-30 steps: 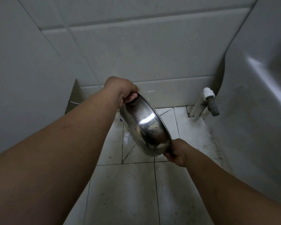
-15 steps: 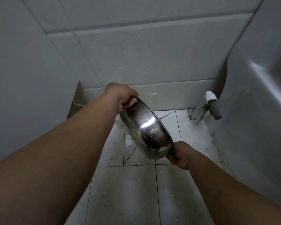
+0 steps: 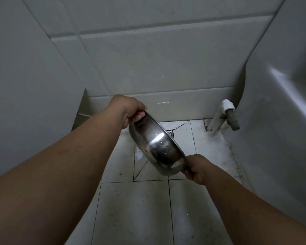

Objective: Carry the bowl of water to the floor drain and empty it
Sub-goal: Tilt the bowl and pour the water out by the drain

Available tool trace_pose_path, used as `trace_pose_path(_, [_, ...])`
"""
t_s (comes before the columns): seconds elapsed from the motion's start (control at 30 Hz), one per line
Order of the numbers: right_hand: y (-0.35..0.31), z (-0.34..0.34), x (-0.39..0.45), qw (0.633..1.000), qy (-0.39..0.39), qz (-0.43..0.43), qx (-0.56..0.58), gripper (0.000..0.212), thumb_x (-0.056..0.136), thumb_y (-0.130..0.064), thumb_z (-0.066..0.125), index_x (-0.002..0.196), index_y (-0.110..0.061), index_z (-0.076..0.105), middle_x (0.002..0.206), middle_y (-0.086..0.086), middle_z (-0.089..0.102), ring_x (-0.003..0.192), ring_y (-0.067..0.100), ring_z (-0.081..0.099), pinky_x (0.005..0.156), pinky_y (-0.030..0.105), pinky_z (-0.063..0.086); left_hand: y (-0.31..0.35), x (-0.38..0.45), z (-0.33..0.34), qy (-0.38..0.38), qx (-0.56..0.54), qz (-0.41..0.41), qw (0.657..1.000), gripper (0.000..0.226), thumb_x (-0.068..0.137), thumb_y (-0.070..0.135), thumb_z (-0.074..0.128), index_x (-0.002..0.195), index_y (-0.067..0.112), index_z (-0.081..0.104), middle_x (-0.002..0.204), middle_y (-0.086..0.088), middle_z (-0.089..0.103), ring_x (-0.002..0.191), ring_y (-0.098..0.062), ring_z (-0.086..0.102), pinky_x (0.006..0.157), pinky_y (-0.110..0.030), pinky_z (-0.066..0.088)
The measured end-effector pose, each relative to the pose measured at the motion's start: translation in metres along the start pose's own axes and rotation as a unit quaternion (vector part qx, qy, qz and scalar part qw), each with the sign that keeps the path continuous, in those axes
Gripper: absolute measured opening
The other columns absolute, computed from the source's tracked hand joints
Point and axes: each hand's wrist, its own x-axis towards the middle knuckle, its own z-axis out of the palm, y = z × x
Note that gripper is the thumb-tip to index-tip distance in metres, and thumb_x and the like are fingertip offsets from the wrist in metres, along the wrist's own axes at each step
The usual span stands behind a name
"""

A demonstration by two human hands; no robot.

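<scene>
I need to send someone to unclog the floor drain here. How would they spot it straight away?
Follow the tiled back wall down to the floor, left of the white pipe. The floor drain is a small dark metal grate peeking out behind the tilted steel bowl, the only dark square among pale floor tiles.

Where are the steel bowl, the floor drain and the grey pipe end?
steel bowl (image 3: pixel 157 147): head view, on its shiny outer wall.
floor drain (image 3: pixel 170 133): head view, on the grate corner showing past the bowl's rim.
grey pipe end (image 3: pixel 233 121): head view, on the grey spout.
</scene>
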Motion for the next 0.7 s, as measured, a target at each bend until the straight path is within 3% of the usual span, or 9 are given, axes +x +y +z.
trace_pose_path(0.2, [0.001, -0.001, 0.007, 0.999, 0.028, -0.012, -0.015, 0.026, 0.087, 0.006, 0.06, 0.065, -0.002, 0.071, 0.061, 0.013, 0.056, 0.044, 0.016, 0.047, 0.035, 0.016, 0.039, -0.01, 0.002, -0.01, 0.001, 0.001, 0.006, 1.0, 0.017, 0.087, 0.001, 0.071, 0.075, 0.005, 0.061, 0.063, -0.008, 0.06, 0.031, -0.004, 0.057, 0.031, -0.013, 0.043])
trace_pose_path(0.3, [0.0, -0.002, 0.007, 0.999, 0.037, -0.022, -0.018, 0.021, 0.086, 0.007, 0.058, 0.081, 0.002, 0.078, 0.059, 0.011, 0.056, 0.04, 0.014, 0.046, 0.034, 0.016, 0.037, -0.014, 0.001, -0.014, 0.002, 0.004, 0.005, 1.0, 0.008, 0.086, -0.001, 0.072, 0.086, 0.001, 0.064, 0.067, -0.01, 0.061, 0.033, -0.006, 0.058, 0.033, -0.014, 0.046])
trace_pose_path(0.43, [-0.004, -0.005, 0.008, 0.997, 0.049, -0.045, -0.031, 0.026, 0.088, 0.007, 0.055, 0.094, 0.001, 0.08, 0.071, 0.013, 0.061, 0.054, 0.018, 0.052, 0.035, 0.017, 0.04, -0.02, 0.002, -0.018, 0.019, 0.028, 0.011, 0.999, 0.021, 0.084, -0.003, 0.072, 0.103, -0.009, 0.065, 0.068, -0.014, 0.065, 0.034, -0.009, 0.06, 0.037, -0.018, 0.052])
trace_pose_path(0.6, [-0.004, -0.015, 0.018, 0.993, 0.06, -0.092, -0.038, 0.015, 0.093, 0.0, 0.057, 0.094, -0.004, 0.072, 0.093, 0.014, 0.068, 0.073, 0.022, 0.063, 0.062, 0.034, 0.055, -0.028, 0.0, -0.021, 0.03, 0.089, 0.017, 0.995, 0.04, 0.084, -0.004, 0.071, 0.122, -0.009, 0.059, 0.056, -0.013, 0.064, 0.032, -0.01, 0.059, 0.035, -0.019, 0.05])
trace_pose_path(0.7, [-0.001, -0.02, 0.023, 0.989, 0.069, -0.126, -0.027, 0.017, 0.091, -0.003, 0.06, 0.091, -0.017, 0.071, 0.092, 0.007, 0.069, 0.082, 0.025, 0.066, 0.083, 0.047, 0.06, -0.036, -0.003, -0.024, 0.033, 0.102, 0.01, 0.994, 0.031, 0.082, -0.004, 0.073, 0.112, -0.009, 0.064, 0.063, -0.015, 0.066, 0.034, -0.013, 0.062, 0.038, -0.021, 0.052])
